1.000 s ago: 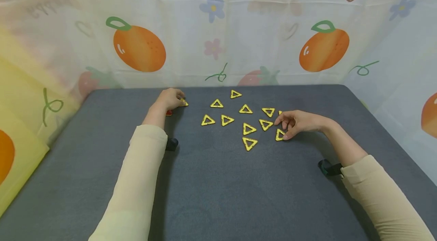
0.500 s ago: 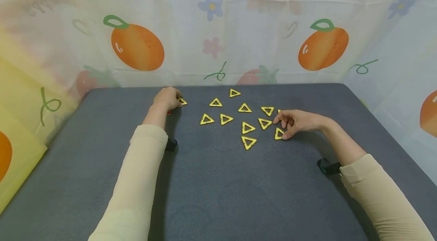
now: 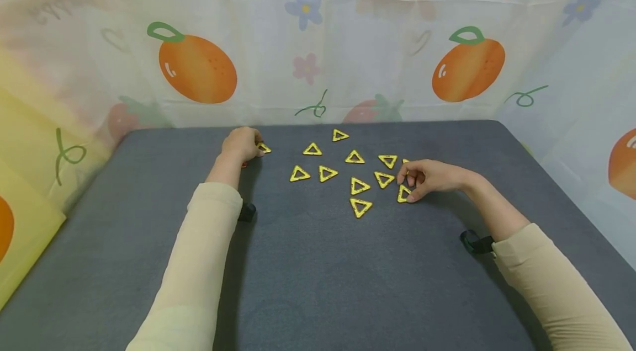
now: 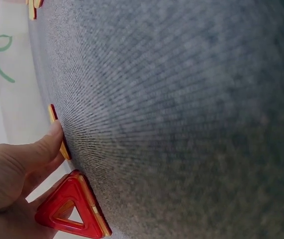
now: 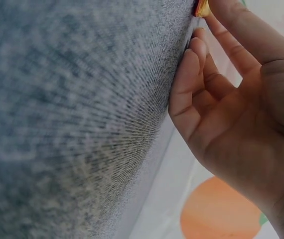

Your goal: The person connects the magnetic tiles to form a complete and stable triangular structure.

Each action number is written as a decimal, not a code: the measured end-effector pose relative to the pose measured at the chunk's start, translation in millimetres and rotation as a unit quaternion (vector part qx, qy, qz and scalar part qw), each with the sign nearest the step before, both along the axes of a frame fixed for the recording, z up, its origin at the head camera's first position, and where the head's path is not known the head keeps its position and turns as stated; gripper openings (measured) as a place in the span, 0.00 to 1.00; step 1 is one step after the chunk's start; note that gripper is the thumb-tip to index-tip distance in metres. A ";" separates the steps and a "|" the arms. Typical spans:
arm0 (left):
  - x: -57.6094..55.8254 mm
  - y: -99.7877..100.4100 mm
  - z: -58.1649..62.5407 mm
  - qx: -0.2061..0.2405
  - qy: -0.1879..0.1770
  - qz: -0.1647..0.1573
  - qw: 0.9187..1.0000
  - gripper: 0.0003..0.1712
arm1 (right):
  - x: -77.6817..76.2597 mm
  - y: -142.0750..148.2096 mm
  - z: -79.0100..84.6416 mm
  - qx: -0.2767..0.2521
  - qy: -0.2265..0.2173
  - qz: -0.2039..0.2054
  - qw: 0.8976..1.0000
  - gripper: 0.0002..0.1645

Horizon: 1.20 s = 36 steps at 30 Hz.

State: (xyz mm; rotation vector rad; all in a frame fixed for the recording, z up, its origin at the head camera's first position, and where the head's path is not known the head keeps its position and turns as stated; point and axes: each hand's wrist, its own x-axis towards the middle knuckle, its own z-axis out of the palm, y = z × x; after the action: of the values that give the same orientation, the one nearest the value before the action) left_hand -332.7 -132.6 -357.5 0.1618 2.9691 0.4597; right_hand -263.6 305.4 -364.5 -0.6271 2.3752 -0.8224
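Note:
At the far left of the table, my left hand (image 3: pixel 242 143) pinches a yellow triangle tile (image 3: pixel 265 148) at its edge. The left wrist view shows the thumb against that tile and a red triangle tile (image 4: pixel 72 206) standing near the palm, its contact with the fingers partly hidden. My right hand (image 3: pixel 437 177) has thumb and index finger at another yellow triangle tile (image 3: pixel 403 194), pinching it; its other fingers curl beneath. In the right wrist view only a sliver of the tile (image 5: pixel 202 7) shows. One more yellow tile (image 3: pixel 405 161) is mostly behind the right hand.
Several yellow triangle tiles with open centres lie scattered between the hands, among them a tile (image 3: pixel 299 173) at left and a tile (image 3: pixel 360 207) nearest me. The dark grey table (image 3: pixel 318 274) ends at a printed curtain (image 3: pixel 278 64).
Both hands stay almost in place. The whole head view has shifted slightly, and the left hand's tile shows a little differently beside the fingers than a second ago.

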 end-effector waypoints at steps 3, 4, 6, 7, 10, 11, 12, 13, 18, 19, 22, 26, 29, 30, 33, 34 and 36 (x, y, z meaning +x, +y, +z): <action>-0.4 -1.4 -1.9 0.001 0.003 0.000 1.000 0.25 | 0.5 -1.4 0.1 0.007 0.012 0.002 1.000 0.22; -0.6 -1.8 -2.5 0.001 0.003 0.001 1.000 0.24 | 0.6 -2.0 0.1 0.011 0.018 0.001 1.000 0.21; -0.6 -2.3 -3.6 0.000 0.005 0.001 1.000 0.24 | 1.1 -3.7 0.8 0.021 0.032 -0.007 0.999 0.20; -0.7 -2.5 -4.0 -0.001 0.006 0.002 1.000 0.24 | 1.3 -4.9 1.2 0.026 0.039 -0.013 0.999 0.20; -0.8 -2.3 -5.0 -0.006 0.007 0.005 1.000 0.24 | 2.0 -10.1 4.0 0.031 0.058 -0.038 0.997 0.16; -0.7 -1.9 -5.0 -0.009 0.007 0.006 1.000 0.23 | 2.4 -12.3 5.4 0.028 0.062 -0.045 0.997 0.15; -0.8 -1.4 -4.8 -0.011 0.006 0.006 1.000 0.23 | 2.9 -14.9 7.1 0.021 0.065 -0.052 0.996 0.13; -1.0 -0.9 -4.8 -0.014 0.006 0.007 1.000 0.23 | 3.6 -17.9 8.9 0.010 0.067 -0.055 0.996 0.12; -1.3 1.4 -3.4 -0.020 0.006 0.010 1.000 0.22 | 11.9 -46.3 17.7 -0.050 0.053 -0.038 0.997 0.10; -1.1 1.5 -3.1 -0.019 0.006 0.010 1.000 0.22 | 14.5 -54.8 18.9 -0.059 0.047 -0.029 0.997 0.10; -0.4 2.0 -2.3 -0.019 0.006 0.012 1.000 0.22 | 22.6 -82.1 19.5 -0.079 0.018 -0.004 0.997 0.10; 0.0 2.4 -2.8 -0.018 0.004 0.010 1.000 0.23 | 34.5 -115.6 19.0 -0.089 -0.002 0.024 0.996 0.10; -1.0 1.7 -3.9 -0.018 0.005 0.008 1.000 0.23 | 43.1 -135.0 20.4 -0.087 0.001 0.033 0.996 0.10; -1.6 1.3 -4.1 -0.018 0.007 0.007 1.000 0.23 | 45.5 -140.3 20.8 -0.088 0.001 0.033 0.996 0.11; -3.2 0.7 -3.8 -0.020 0.009 0.006 1.000 0.23 | 51.8 -153.3 21.9 -0.090 -0.007 0.032 0.995 0.11; -3.6 0.9 -3.5 -0.021 0.009 0.005 1.000 0.23 | 53.6 -156.6 22.1 -0.089 -0.007 0.033 0.995 0.12; -4.6 1.1 -3.3 -0.022 0.008 0.005 1.000 0.23 | 56.7 -162.2 21.6 -0.091 -0.016 0.038 0.995 0.12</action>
State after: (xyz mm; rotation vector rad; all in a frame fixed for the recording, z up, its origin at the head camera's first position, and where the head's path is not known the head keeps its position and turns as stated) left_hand -337.2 -131.4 -360.8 0.1461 2.9950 0.3964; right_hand -206.9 143.2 -342.9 -0.7673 2.2498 -1.0136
